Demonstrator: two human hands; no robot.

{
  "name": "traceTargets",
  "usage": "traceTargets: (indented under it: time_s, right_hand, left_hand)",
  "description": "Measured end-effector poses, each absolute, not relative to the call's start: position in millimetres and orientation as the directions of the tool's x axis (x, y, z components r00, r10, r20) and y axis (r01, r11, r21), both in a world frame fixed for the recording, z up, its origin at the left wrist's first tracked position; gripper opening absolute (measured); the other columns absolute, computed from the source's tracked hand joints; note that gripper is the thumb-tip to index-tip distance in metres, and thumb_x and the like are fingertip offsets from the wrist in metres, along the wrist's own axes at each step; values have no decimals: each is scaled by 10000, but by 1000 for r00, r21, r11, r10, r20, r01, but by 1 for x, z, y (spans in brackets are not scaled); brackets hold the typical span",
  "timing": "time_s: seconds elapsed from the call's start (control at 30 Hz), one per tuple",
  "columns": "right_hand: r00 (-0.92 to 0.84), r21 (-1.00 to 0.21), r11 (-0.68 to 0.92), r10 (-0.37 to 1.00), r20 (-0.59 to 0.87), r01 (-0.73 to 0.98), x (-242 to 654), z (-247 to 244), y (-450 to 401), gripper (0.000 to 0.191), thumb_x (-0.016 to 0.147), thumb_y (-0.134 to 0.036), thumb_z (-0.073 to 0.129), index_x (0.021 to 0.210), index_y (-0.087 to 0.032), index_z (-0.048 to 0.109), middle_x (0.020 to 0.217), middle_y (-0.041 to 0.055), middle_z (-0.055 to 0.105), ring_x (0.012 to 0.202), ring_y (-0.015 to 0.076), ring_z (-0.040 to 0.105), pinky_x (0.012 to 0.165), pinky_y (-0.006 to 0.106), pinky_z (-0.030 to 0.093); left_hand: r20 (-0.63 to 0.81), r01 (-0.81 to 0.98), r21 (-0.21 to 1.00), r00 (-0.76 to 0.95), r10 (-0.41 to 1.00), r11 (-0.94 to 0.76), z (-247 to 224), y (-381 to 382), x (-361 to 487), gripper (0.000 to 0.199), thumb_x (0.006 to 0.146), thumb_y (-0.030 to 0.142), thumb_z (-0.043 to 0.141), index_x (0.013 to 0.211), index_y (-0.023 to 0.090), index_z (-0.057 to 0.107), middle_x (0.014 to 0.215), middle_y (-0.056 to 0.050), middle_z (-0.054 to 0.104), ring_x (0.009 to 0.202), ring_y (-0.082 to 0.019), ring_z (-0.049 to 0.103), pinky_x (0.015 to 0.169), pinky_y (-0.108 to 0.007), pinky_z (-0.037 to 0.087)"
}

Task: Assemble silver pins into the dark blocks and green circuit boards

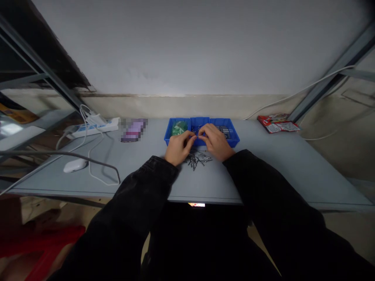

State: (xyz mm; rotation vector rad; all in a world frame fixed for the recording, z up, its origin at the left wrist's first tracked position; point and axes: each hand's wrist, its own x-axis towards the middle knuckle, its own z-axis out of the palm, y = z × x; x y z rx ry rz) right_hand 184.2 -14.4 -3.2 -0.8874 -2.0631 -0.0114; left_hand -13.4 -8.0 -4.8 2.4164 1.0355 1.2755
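My left hand and my right hand meet in front of the blue bins, thumbs and index fingers pinched with the tips almost touching. Something small and thin seems to sit between the fingertips, too small to name. Below them, a loose pile of thin metal pins or screws lies on the table. The left blue bin holds green and whitish small parts. In the middle blue bin are a few small metal pieces, partly hidden by my hands. Grey metal parts lie in the right blue bin, behind my right hand.
A power strip with white cables stands at the back left, near a blurred purple phone-like item. A white case lies at left beside a looping cable. At the back right rests a red packet. A wall rises behind the table.
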Motion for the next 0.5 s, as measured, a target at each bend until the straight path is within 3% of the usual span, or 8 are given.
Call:
traceTargets:
  time_s: [0.17,0.27,0.4,0.5]
  right_hand:
    - [-325,-260,720,564,759,643,193,5,-13,225,1054,-285,465,919,-222,633,982,79,618,950,254,548,887,437,465]
    - [-129,-319,667,531,837,673,198,15,-17,222,1034,-300,518,914,-231,692,937,79,590,935,260,557,865,449,483]
    - [127,-407,581,461,878,704,202,19,-18,219,1031,-332,531,977,-232,718,907,72,613,916,260,582,881,464,490]
    - [39,-356,549,505,862,757,203,13,-12,189,1016,-301,552,1096,-244,714,953,59,681,961,266,603,923,473,475]
  left_hand:
    - [645,496,487,351,679,-719,-3,-8,-13,232,1035,353,564,966,174,695,630,43,579,568,-109,526,650,-269,469]
    - [644,509,484,345,683,-712,-2,-7,-15,261,1039,375,554,972,166,696,621,41,572,567,-115,533,667,-282,493]
    - [543,502,437,514,664,-746,-1,-7,-17,237,1029,342,572,990,173,734,649,12,645,568,-128,572,679,-283,501]
    - [454,461,403,649,610,-790,-2,-6,-17,212,1020,321,588,998,196,758,726,-13,716,605,-142,624,692,-286,505]
